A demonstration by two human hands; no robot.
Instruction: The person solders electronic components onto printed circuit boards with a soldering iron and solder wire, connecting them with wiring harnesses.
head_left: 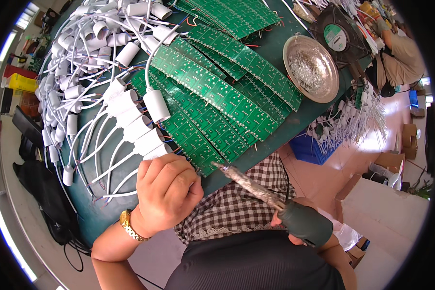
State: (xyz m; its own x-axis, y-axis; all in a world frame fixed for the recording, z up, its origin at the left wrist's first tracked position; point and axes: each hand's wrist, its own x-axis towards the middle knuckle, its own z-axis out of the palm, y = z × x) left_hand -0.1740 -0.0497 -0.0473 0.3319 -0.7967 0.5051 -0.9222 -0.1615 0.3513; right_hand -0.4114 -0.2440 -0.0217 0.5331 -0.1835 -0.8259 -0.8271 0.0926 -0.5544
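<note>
My left hand (168, 191), with a gold watch (130, 225) at its wrist, is closed at the near corner of the green circuit boards (212, 108). Its fingers are curled and hide whatever they hold, next to a row of white lamp sockets (130, 113) lying along the boards' left edge. My right hand (295, 239), partly covered, grips a soldering iron (304, 224) with a dark green handle. The iron's tip points up and left, close to the boards' near edge and a little right of my left hand. One socket (156, 105) with its white cable lies on top of the boards.
A large heap of white sockets with cables (82, 58) covers the table's (89, 220) left side. At the right stand a metal dish (312, 69) of silvery solder bits and a black fan (337, 36). A blue bin (314, 147) sits below. Another person (403, 55) is at the far right.
</note>
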